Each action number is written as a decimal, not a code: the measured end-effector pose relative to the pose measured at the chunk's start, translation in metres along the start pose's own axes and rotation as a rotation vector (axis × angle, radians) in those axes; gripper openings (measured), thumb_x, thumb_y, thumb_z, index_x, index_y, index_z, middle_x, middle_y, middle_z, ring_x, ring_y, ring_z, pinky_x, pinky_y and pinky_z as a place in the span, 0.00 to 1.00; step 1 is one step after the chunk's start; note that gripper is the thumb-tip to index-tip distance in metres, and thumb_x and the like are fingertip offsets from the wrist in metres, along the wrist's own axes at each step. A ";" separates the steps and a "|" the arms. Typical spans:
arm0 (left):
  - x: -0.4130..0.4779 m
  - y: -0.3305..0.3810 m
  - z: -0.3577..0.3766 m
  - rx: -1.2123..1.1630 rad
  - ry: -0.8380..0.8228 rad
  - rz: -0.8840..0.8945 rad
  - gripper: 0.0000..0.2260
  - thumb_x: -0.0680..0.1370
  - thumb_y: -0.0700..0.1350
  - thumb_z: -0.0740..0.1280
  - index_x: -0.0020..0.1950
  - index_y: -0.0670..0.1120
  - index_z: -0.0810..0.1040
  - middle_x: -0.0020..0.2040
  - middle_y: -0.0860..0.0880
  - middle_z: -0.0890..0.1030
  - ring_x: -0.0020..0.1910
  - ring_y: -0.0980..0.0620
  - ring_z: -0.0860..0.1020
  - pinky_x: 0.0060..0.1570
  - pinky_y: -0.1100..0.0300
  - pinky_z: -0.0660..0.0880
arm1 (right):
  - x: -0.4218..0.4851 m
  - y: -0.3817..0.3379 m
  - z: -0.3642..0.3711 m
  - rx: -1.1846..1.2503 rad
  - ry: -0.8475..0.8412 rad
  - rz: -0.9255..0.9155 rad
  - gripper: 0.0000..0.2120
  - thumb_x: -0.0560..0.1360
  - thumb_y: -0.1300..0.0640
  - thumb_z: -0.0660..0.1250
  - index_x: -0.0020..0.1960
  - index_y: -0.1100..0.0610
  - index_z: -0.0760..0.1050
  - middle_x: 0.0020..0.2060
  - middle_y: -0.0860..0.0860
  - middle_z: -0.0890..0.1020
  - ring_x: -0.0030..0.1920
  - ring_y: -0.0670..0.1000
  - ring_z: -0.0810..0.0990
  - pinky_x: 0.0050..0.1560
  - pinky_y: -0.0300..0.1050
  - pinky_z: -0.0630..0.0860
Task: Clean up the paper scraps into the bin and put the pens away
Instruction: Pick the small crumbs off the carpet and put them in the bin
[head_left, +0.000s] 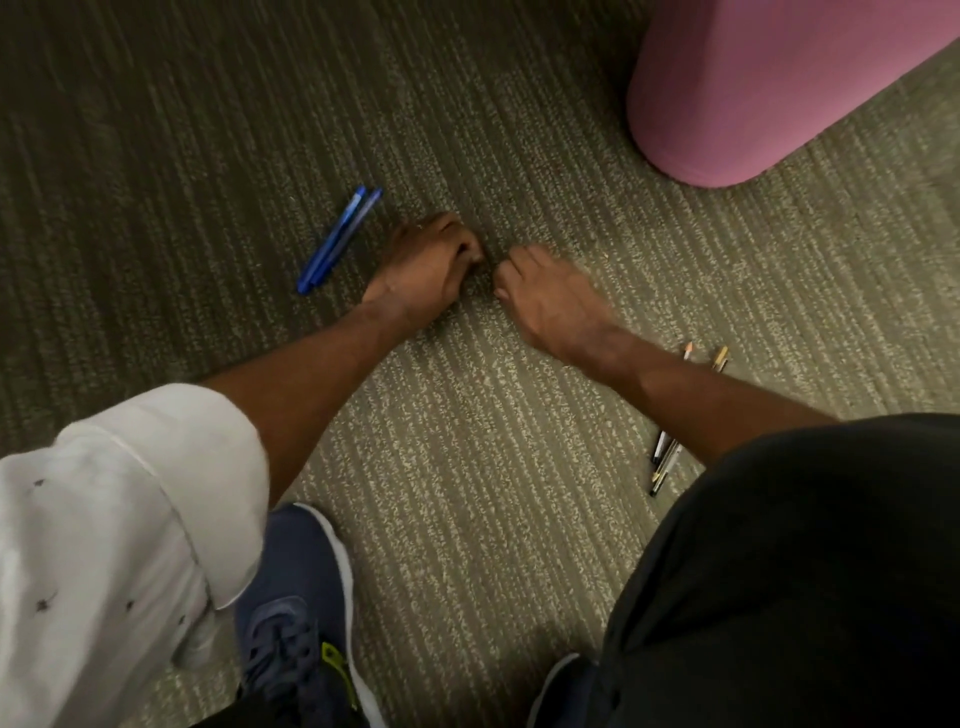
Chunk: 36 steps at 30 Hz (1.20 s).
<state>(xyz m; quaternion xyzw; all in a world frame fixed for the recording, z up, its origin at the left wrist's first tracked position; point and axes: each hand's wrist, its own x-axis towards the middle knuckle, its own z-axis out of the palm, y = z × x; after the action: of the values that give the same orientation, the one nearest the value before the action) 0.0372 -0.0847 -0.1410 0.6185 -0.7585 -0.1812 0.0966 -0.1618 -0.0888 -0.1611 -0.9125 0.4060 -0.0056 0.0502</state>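
Note:
Both of my hands are down on the grey striped carpet, fingertips almost meeting. My left hand is curled into a loose fist; whether it holds anything is hidden. My right hand has its fingers bent and pinched close to the carpet, with nothing visible in them. Two blue pens lie side by side just left of my left hand, untouched. Several more pens and pencils lie on the carpet under my right forearm, partly hidden; their tips show beyond the arm. No paper scraps or bin are visible.
A pink rounded upholstered seat stands at the upper right. My blue shoe is planted at the bottom centre, with my dark-trousered knee at the lower right and white sleeve at the lower left.

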 end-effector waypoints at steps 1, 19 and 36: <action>0.001 -0.001 0.000 -0.035 0.020 -0.025 0.09 0.83 0.46 0.59 0.54 0.47 0.79 0.56 0.45 0.78 0.53 0.45 0.78 0.54 0.51 0.71 | -0.002 -0.003 0.001 0.052 -0.007 0.042 0.13 0.86 0.52 0.53 0.60 0.58 0.72 0.58 0.56 0.76 0.54 0.54 0.75 0.54 0.53 0.79; 0.009 0.053 0.028 -0.400 -0.096 -0.079 0.05 0.79 0.45 0.71 0.54 0.49 0.81 0.46 0.57 0.80 0.42 0.65 0.77 0.39 0.78 0.70 | -0.045 0.103 -0.009 0.404 0.160 0.532 0.07 0.82 0.51 0.65 0.53 0.52 0.80 0.49 0.46 0.81 0.45 0.45 0.79 0.43 0.37 0.77; 0.025 0.097 0.044 -0.323 -0.060 0.094 0.08 0.79 0.43 0.69 0.57 0.47 0.85 0.51 0.49 0.83 0.46 0.54 0.80 0.50 0.61 0.79 | -0.030 0.094 -0.017 0.137 -0.031 0.371 0.06 0.81 0.59 0.61 0.57 0.54 0.72 0.55 0.53 0.76 0.56 0.53 0.74 0.56 0.48 0.73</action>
<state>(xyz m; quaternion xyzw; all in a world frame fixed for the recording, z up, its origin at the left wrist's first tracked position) -0.0727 -0.0861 -0.1449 0.5530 -0.7501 -0.3146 0.1805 -0.2520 -0.1308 -0.1525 -0.8163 0.5652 -0.0098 0.1187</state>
